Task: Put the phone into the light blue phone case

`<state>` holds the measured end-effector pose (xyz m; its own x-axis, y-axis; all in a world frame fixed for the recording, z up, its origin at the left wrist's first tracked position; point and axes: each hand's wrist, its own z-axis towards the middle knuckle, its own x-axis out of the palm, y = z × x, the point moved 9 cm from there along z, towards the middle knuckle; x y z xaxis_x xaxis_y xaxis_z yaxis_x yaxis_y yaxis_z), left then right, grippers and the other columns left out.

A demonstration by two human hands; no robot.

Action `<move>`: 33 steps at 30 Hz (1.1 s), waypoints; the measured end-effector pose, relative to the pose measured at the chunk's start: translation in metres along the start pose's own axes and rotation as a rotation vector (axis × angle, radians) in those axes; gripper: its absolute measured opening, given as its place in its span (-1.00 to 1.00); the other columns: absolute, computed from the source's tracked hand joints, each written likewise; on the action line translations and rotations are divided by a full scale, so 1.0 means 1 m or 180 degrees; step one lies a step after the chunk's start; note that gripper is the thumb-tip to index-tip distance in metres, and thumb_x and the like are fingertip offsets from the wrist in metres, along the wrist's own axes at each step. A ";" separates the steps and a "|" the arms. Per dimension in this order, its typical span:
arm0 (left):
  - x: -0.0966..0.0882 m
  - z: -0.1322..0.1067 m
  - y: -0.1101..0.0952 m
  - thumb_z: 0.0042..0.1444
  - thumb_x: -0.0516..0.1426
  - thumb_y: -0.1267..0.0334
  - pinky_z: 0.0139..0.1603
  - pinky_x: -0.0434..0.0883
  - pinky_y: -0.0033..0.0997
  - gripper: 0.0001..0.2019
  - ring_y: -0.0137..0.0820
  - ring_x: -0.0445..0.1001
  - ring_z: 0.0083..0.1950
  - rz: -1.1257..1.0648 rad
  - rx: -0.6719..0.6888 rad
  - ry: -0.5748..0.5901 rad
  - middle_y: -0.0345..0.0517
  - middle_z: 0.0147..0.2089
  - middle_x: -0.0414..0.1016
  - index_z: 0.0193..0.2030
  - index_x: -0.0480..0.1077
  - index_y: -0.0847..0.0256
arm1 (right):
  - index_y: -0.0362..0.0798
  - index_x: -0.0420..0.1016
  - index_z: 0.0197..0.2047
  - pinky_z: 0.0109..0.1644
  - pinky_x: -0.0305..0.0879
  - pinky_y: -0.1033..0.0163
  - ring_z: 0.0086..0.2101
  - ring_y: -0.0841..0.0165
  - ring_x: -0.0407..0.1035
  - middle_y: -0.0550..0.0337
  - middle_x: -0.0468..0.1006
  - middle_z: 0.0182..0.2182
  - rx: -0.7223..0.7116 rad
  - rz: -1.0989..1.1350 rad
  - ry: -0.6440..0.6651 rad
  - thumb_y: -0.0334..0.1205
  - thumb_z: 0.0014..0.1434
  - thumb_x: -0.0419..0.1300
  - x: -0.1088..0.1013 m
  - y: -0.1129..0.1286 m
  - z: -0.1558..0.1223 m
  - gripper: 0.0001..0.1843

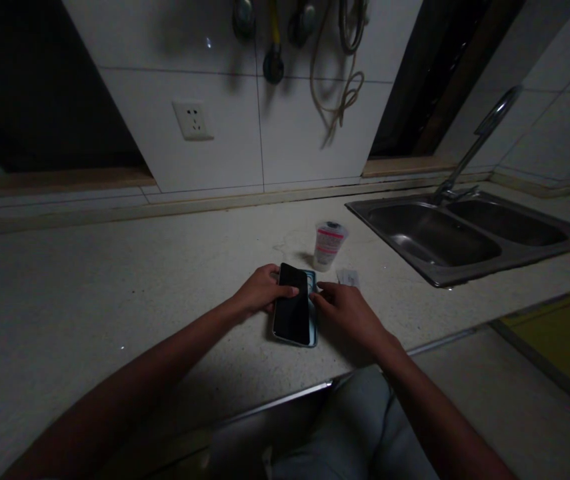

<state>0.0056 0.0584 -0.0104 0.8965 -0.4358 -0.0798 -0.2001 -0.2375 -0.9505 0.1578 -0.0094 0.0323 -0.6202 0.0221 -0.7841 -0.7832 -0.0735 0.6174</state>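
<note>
A black phone lies screen up on the pale countertop, resting over a blue case whose edge shows along its right side. My left hand grips the phone's upper left edge, thumb across the screen. My right hand is at the right edge, fingers curled and pinching the case's rim.
A small clear plastic cup with a pink label stands just behind the phone, a small packet beside it. A steel double sink with a tap lies to the right. A wall socket and hanging utensils are on the tiled wall.
</note>
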 end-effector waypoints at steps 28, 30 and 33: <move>-0.035 -0.002 -0.022 0.26 0.08 -0.06 -0.59 0.20 -0.45 -0.69 -0.39 0.34 -0.63 0.0991 0.0961 -0.0984 -0.21 -0.55 0.37 -0.19 0.42 0.15 | -0.03 0.40 -0.09 -0.14 0.41 0.14 -0.26 0.25 0.50 0.18 0.60 -0.28 0.0766 0.3142 -0.0180 -0.18 -0.10 0.36 0.060 -0.008 0.055 -0.54; -0.039 0.005 -0.021 0.30 0.01 -0.10 -0.69 0.12 -0.49 -0.64 -0.45 0.25 -0.73 0.0891 0.0899 -0.0940 -0.27 -0.62 0.32 -0.18 0.40 0.16 | -0.04 0.41 -0.09 -0.16 0.41 0.15 -0.31 0.26 0.51 0.21 0.61 -0.33 0.0798 0.3575 -0.0070 -0.18 -0.12 0.39 0.065 -0.005 0.053 -0.51; -0.046 0.016 -0.018 0.26 0.03 -0.16 -0.75 0.09 -0.54 -0.60 -0.49 0.21 -0.77 0.0579 0.0827 -0.0899 -0.31 -0.65 0.28 -0.26 0.37 0.18 | -0.04 0.45 -0.08 -0.22 0.38 0.20 -0.38 0.29 0.49 0.23 0.62 -0.38 0.0727 0.3998 0.0178 -0.15 -0.19 0.46 0.068 0.003 0.046 -0.44</move>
<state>-0.0253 0.0966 0.0056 0.9361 -0.1868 -0.2981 -0.2913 0.0638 -0.9545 0.1111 0.0382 -0.0161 -0.9382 0.0203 0.3454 0.3441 0.1591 0.9253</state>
